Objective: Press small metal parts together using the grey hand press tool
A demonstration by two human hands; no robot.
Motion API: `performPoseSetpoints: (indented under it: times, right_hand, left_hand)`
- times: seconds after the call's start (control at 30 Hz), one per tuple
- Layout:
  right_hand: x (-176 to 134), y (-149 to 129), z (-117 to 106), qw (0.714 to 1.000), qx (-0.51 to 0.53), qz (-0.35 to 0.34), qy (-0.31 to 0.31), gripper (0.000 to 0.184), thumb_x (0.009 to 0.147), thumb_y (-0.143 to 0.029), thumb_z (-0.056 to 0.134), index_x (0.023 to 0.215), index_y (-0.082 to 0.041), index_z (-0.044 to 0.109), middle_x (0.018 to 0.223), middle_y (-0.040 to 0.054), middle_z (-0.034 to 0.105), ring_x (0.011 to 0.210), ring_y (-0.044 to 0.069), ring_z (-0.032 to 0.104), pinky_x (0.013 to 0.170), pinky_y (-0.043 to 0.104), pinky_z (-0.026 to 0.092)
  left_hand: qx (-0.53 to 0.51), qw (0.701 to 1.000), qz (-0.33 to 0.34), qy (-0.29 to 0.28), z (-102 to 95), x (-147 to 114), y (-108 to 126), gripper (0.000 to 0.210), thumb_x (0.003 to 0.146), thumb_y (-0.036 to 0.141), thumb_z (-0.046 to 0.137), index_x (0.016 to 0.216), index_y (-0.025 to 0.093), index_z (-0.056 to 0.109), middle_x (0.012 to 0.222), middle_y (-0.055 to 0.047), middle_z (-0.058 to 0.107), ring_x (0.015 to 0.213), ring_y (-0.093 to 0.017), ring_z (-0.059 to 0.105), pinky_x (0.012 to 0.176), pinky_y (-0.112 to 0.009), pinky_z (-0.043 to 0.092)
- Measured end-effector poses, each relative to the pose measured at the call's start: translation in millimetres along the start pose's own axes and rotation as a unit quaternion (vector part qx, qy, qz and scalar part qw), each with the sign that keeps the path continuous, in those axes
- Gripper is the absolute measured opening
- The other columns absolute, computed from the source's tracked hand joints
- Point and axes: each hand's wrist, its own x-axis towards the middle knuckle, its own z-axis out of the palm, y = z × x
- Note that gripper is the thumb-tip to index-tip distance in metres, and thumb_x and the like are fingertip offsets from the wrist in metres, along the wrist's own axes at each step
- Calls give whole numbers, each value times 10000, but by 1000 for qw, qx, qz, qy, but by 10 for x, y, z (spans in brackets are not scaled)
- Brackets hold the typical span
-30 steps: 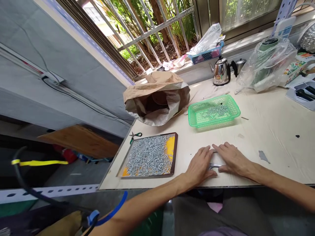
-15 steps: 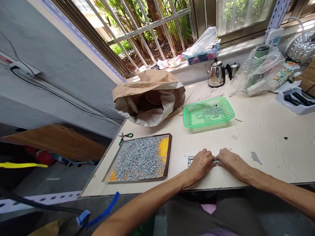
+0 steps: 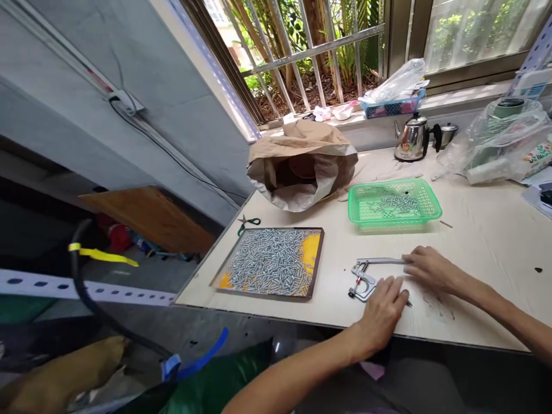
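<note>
Metal pliers (image 3: 361, 278) with a C-shaped jaw, a small spring and two long handles lie on the table, handles spread apart. My left hand (image 3: 383, 310) is closed over the lower handle, its fingers hiding most of it; a tip shows past the fingers. My right hand (image 3: 433, 270) is at the end of the upper handle, fingers stretched out flat and slightly blurred, touching or nearly touching it. Left of the pliers, a shallow tray (image 3: 319, 259) holds many small silver screw-like pieces (image 3: 271, 261). Behind them, a green basket (image 3: 353, 210) holds more small metal pieces.
Green-handled scissors (image 3: 250, 221) lie behind the tray's left corner. An open brown paper bag (image 3: 302, 149) stands at the back. Near the window are a steel kettle (image 3: 411, 138) and a plastic-wrapped bundle (image 3: 495, 144). The table's front edge runs just below my hands.
The pliers' handles have swung apart; they were together under both hands. My right hand has moved to the upper handle's end. The camera view has turned left.
</note>
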Motion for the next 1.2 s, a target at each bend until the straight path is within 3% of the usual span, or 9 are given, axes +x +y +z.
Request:
performPoseSetpoints:
  times: [0.23, 0.4, 0.53, 0.6, 0.67, 0.83, 0.93, 1.03, 1.2]
  right_hand:
    - [292, -316, -148, 992, -98, 48, 57, 124, 827, -148, 544, 769, -177, 649, 799, 76, 618, 786, 213, 525, 678, 327, 402]
    - [521, -930, -31, 983, -70, -166, 23, 228, 815, -47, 517, 734, -219, 644, 827, 46, 608, 815, 178, 502, 629, 278, 373]
    - [673, -1170, 190, 972, -62, -226, 20, 237, 770, -29, 560, 604, -198, 577, 727, 41, 598, 775, 182, 506, 585, 286, 359]
    - [726, -1193, 268, 970, -59, -235, 30, 201, 774, -50, 563, 637, -196, 581, 723, 35, 609, 765, 180, 519, 607, 290, 385]
    - [771, -1187, 285, 972, -5, -225, 61, 161, 827, -88, 505, 749, -195, 598, 760, 35, 625, 767, 171, 540, 641, 288, 423]
    - [917, -976, -107, 941, 182, -98, 270, 236, 934, -253, 342, 942, -201, 572, 840, 54, 625, 753, 172, 578, 668, 305, 479]
    - [956, -698, -522, 929, 56, -23, 366, 278, 921, -345, 382, 1055, -200, 578, 917, 98, 615, 869, 247, 564, 772, 406, 461]
    - [835, -467, -728, 923, -58, 26, 380, 385, 913, -382, 380, 1210, -182, 522, 1025, 143, 580, 965, 305, 531, 826, 476, 432]
    - [352, -462, -347, 954, -6, -38, 296, 344, 932, -410, 337, 1104, -228, 573, 964, 96, 604, 879, 242, 596, 739, 379, 501]
  left_hand:
    - [-17, 999, 1, -37, 30, 40, 42, 240, 939, 130, 344, 887, 149, 577, 870, -58, 629, 837, -169, 591, 946, -395, 444]
    - [-35, 998, 46, -22, 35, -34, 118, 246, 897, 108, 373, 930, 131, 616, 886, -111, 654, 870, -205, 606, 833, -349, 505]
    - [-51, 993, 106, 6, -259, -275, -62, 308, 902, 104, 343, 998, 195, 621, 798, -65, 650, 739, -153, 596, 692, -269, 504]
    - [-16, 999, 12, 40, -521, -386, -346, 296, 913, 127, 345, 982, 196, 624, 795, -60, 645, 741, -154, 578, 683, -274, 491]
    - [46, 984, -165, 53, -805, -437, -716, 285, 920, 148, 362, 862, 189, 638, 769, -58, 633, 748, -168, 554, 692, -293, 477]
    - [74, 903, -420, -52, -1213, -330, -1436, 251, 889, 229, 474, 749, 149, 667, 823, -83, 647, 857, -213, 552, 733, -318, 448]
    - [58, 880, -449, -143, -1167, -265, -1559, 264, 858, 294, 534, 731, 122, 690, 876, -120, 661, 931, -251, 550, 739, -327, 440]
    - [40, 879, -443, -171, -1052, -251, -1594, 225, 818, 311, 594, 757, 124, 704, 930, -119, 664, 985, -253, 542, 770, -316, 438]
    - [30, 874, -451, -176, -967, -223, -1647, 182, 807, 208, 552, 782, 137, 718, 901, -113, 672, 959, -236, 572, 745, -293, 452]
